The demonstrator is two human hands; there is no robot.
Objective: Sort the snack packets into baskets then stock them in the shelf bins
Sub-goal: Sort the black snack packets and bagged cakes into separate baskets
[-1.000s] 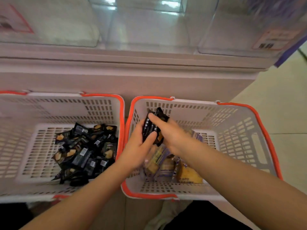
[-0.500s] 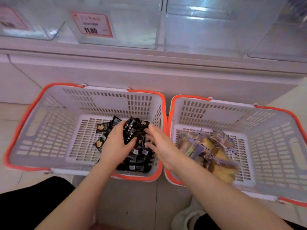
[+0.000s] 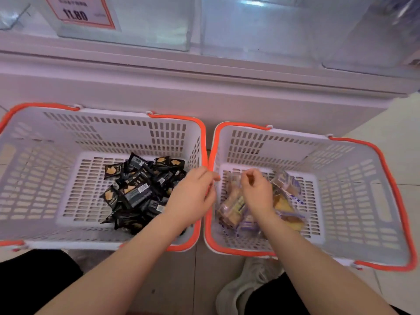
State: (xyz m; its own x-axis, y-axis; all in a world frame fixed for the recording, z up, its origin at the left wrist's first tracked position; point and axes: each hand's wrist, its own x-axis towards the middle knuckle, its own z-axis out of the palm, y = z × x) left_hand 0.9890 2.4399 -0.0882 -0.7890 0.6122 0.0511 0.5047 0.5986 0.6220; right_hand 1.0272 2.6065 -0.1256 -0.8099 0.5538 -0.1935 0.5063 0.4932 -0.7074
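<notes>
The black snack packets (image 3: 138,189) lay heaped in the left basket (image 3: 34,169); the one held a moment earlier had been dropped there. Both hands had moved over: the left hand (image 3: 193,196) and right hand (image 3: 256,192), loosely curled and empty, hung above the clear packets (image 3: 286,201) in the right basket (image 3: 354,189), so sorting seemed nearly finished.
</notes>
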